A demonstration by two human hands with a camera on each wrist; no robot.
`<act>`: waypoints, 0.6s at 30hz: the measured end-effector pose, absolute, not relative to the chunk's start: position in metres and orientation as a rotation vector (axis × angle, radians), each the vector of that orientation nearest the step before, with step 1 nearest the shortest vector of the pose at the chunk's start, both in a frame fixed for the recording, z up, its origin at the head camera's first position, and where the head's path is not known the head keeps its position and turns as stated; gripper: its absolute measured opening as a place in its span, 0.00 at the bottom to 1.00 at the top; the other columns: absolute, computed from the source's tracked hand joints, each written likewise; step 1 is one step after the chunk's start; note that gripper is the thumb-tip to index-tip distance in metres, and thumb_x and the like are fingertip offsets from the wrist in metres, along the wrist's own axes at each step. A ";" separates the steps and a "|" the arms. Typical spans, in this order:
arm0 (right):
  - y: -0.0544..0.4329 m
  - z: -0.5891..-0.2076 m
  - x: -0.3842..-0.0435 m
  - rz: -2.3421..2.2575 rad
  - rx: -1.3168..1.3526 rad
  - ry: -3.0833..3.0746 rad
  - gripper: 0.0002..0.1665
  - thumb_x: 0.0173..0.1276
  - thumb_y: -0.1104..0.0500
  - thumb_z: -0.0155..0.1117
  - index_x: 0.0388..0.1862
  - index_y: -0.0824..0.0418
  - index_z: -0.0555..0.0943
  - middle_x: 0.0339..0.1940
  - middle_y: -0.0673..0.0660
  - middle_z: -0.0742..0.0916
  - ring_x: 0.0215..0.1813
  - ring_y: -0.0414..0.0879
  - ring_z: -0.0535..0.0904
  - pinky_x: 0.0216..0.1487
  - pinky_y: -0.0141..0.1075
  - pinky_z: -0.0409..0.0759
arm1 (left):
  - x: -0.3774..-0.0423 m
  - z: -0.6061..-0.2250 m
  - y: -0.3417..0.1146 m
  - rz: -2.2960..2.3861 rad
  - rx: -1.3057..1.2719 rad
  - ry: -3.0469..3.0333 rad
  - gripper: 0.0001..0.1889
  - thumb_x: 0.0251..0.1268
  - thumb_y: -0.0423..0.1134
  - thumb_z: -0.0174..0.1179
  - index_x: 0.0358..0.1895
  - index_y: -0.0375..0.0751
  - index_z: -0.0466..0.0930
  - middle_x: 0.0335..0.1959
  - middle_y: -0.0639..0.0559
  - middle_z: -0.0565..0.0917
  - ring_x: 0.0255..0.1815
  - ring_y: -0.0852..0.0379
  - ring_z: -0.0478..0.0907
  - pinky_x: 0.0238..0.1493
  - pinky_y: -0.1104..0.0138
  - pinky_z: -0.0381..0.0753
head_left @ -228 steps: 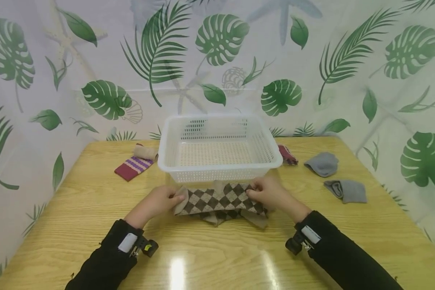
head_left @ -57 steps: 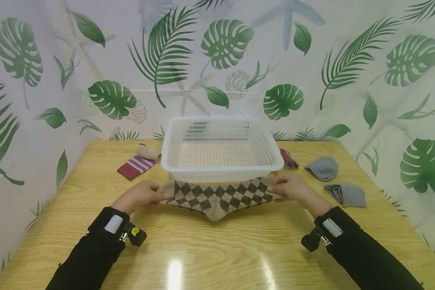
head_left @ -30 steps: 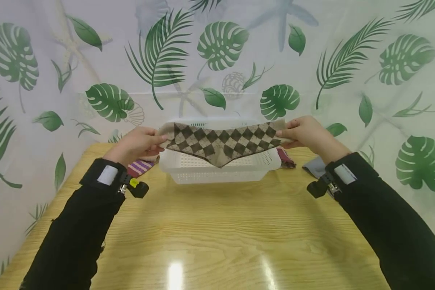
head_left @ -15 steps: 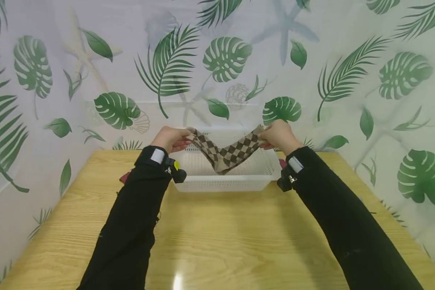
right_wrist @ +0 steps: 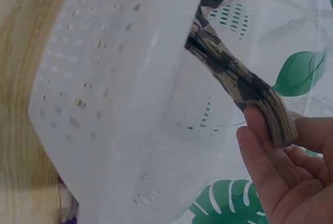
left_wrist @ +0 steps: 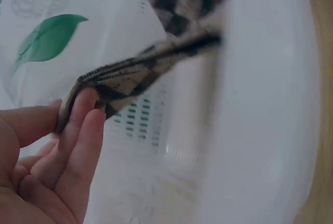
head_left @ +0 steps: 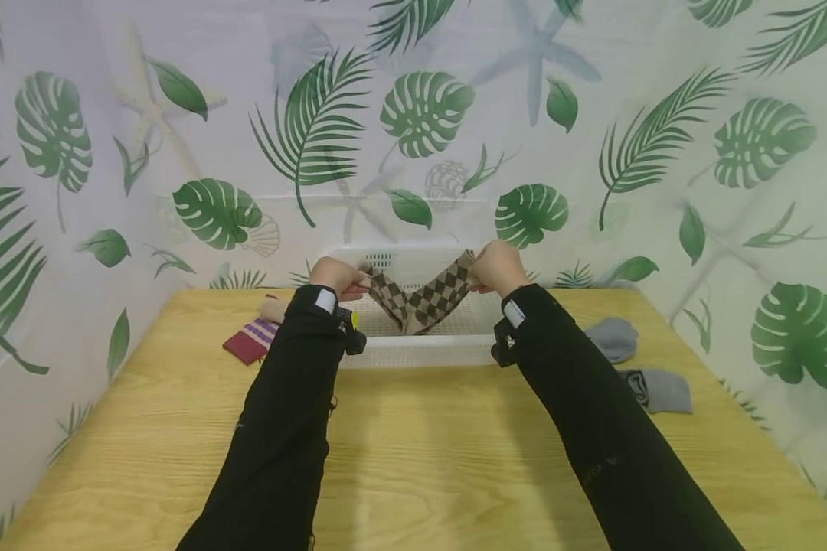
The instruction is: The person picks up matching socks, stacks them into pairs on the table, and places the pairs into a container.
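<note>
A beige and dark brown diamond-patterned sock (head_left: 430,304) sags in a V inside the white plastic basket (head_left: 416,353), its middle lowest, near the front wall. My left hand (head_left: 338,277) pinches one end between thumb and fingers; in the left wrist view the sock's end (left_wrist: 122,81) folds over the fingertips. The other end is pinched by my right hand (head_left: 498,266). From the right wrist view, the ribbed end of the sock (right_wrist: 278,117) sits between thumb and fingers. Whether the sock's middle touches the basket floor, I cannot tell.
Left of the basket lie a maroon sock with purple stripes (head_left: 250,342) and a beige roll (head_left: 272,309), partly behind my left sleeve. A grey folded sock (head_left: 613,339) and another grey sock (head_left: 667,391) lie at right. A leaf-printed sheet (head_left: 413,115) backs the wooden table (head_left: 413,459).
Both hands have lifted the diamond-patterned sock from the table in front of the basket, carried it forward over the rim and lowered it inside. The hands have come closer together, so it sags.
</note>
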State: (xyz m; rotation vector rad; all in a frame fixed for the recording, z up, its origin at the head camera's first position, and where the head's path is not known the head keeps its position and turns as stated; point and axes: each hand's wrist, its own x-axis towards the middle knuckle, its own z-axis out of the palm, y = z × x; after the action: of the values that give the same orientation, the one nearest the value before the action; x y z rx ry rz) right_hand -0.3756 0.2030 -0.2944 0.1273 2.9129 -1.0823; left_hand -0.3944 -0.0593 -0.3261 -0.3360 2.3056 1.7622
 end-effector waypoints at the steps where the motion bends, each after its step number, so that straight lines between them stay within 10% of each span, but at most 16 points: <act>1: 0.203 -0.297 -0.376 -1.079 0.132 2.917 0.11 0.66 0.68 0.57 0.38 0.76 0.84 0.30 0.66 0.88 0.19 0.44 0.82 0.32 0.38 0.84 | -0.395 -0.328 -0.061 1.685 -0.313 2.377 0.15 0.69 0.31 0.58 0.54 0.25 0.76 0.24 0.45 0.83 0.15 0.61 0.78 0.33 0.68 0.84; 8: 0.210 -0.313 -0.374 -0.831 0.079 2.973 0.14 0.66 0.70 0.53 0.20 0.64 0.74 0.21 0.57 0.84 0.27 0.49 0.84 0.31 0.36 0.81 | -0.395 -0.341 -0.063 1.300 -0.232 2.622 0.11 0.68 0.31 0.57 0.45 0.25 0.82 0.26 0.43 0.86 0.16 0.59 0.80 0.28 0.68 0.83; 14: 0.216 -0.314 -0.370 -0.660 -0.040 2.911 0.17 0.71 0.62 0.55 0.51 0.74 0.78 0.45 0.68 0.84 0.43 0.56 0.82 0.43 0.42 0.81 | -0.392 -0.342 -0.065 1.149 -0.097 2.600 0.17 0.70 0.38 0.57 0.54 0.28 0.78 0.47 0.36 0.84 0.43 0.45 0.85 0.40 0.63 0.84; 18: 0.220 -0.312 -0.367 -0.524 -0.128 2.794 0.20 0.73 0.55 0.53 0.48 0.72 0.79 0.46 0.68 0.83 0.48 0.59 0.80 0.46 0.44 0.79 | -0.386 -0.337 -0.067 1.065 -0.019 2.593 0.23 0.72 0.42 0.55 0.62 0.29 0.72 0.59 0.35 0.76 0.49 0.41 0.81 0.46 0.59 0.80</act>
State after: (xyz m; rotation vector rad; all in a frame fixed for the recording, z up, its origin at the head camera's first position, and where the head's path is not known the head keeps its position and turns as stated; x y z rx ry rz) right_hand -0.3667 0.2196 -0.3119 -0.1281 2.7935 -0.5242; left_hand -0.3856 -0.0667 -0.3365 -0.0192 2.5928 1.0646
